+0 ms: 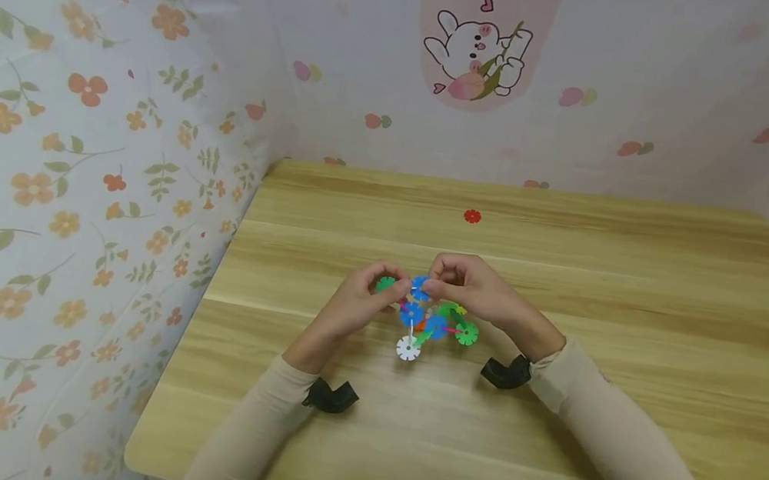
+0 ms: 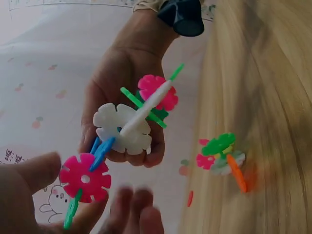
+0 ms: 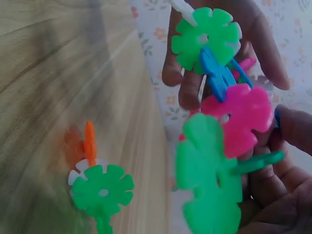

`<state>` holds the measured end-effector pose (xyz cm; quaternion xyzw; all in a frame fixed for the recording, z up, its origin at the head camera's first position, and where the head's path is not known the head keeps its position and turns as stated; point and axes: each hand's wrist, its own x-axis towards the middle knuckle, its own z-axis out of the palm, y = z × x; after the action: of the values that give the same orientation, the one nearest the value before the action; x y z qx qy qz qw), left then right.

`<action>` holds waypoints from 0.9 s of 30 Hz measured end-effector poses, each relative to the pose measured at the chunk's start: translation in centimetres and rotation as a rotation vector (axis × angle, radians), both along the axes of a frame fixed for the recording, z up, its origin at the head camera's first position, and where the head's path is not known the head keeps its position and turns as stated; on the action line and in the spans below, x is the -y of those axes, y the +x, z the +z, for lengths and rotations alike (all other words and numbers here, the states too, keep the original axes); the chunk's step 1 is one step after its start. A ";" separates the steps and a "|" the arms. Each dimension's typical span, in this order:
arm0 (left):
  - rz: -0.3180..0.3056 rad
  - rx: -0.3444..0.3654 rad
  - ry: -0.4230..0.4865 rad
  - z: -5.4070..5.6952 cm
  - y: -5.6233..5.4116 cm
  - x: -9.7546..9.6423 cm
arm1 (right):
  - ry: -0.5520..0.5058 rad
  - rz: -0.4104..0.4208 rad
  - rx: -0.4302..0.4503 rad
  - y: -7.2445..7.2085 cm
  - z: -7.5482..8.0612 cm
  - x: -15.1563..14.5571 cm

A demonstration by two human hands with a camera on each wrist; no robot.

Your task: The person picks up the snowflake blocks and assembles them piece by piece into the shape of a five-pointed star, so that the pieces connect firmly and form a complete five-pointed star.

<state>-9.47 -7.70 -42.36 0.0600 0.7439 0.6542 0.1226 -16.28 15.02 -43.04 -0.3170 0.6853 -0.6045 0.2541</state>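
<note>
A linked chain of slotted, flower-shaped plastic discs is held between both hands. My left hand [image 1: 363,297] grips its left side, near a green disc [image 1: 386,284]. My right hand [image 1: 473,287] pinches a blue disc [image 1: 420,288] at the top between thumb and fingers. In the left wrist view, a white disc [image 2: 109,122] and a pink disc [image 2: 85,187] belong to the held chain. The right wrist view has another pink disc [image 3: 246,114] and a green disc [image 3: 204,161] close to the camera. Some discs are hidden behind the fingers.
A smaller joined cluster with a green disc [image 3: 102,187] and an orange disc [image 3: 90,144] rests on the wooden table [image 1: 629,294] below the hands. Farther back lies a single red disc [image 1: 472,216]. A patterned cloth [image 1: 374,54] hangs behind the table.
</note>
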 end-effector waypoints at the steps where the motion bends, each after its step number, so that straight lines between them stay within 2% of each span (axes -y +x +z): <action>1: -0.019 0.003 0.016 0.0 0.0 0.1 | 0.012 0.018 0.002 -0.1 0.0 0.2; 3: -0.057 0.019 0.054 -0.2 0.1 0.1 | 0.026 0.036 0.006 -0.3 0.0 0.5; 5: -0.064 0.037 0.091 -0.4 0.1 0.2 | 0.043 0.038 0.011 -0.6 0.1 0.7; 8: -0.042 0.063 0.122 -0.7 0.0 0.4 | 0.073 -0.031 -0.004 -1.7 0.0 0.6; 10: -0.027 0.075 0.140 -0.9 -0.1 0.6 | 0.087 -0.142 -0.011 -3.0 -0.2 0.3; 13: -0.020 0.086 0.158 -1.0 -0.2 0.9 | 0.117 -0.362 0.004 -5.6 -0.7 -0.6; 15: -0.028 0.091 0.163 -1.0 -0.2 1.0 | 0.140 -0.479 0.053 -7.3 -1.2 -1.4; 17: -0.039 0.092 0.164 -0.9 -0.1 1.1 | 0.169 -0.553 0.112 -8.8 -1.9 -2.3; 21: -0.055 0.094 0.160 -0.7 0.0 1.2 | 0.226 -0.586 0.202 -10.6 -3.5 -3.6; 27: -0.056 0.096 0.173 -0.5 -0.1 1.5 | 0.285 -0.583 0.223 -11.9 -4.7 -4.0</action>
<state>-9.53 -9.23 -42.86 0.0598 0.6759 0.7144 0.1708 -28.22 19.07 -47.73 -0.0012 0.7925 -0.5809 0.1857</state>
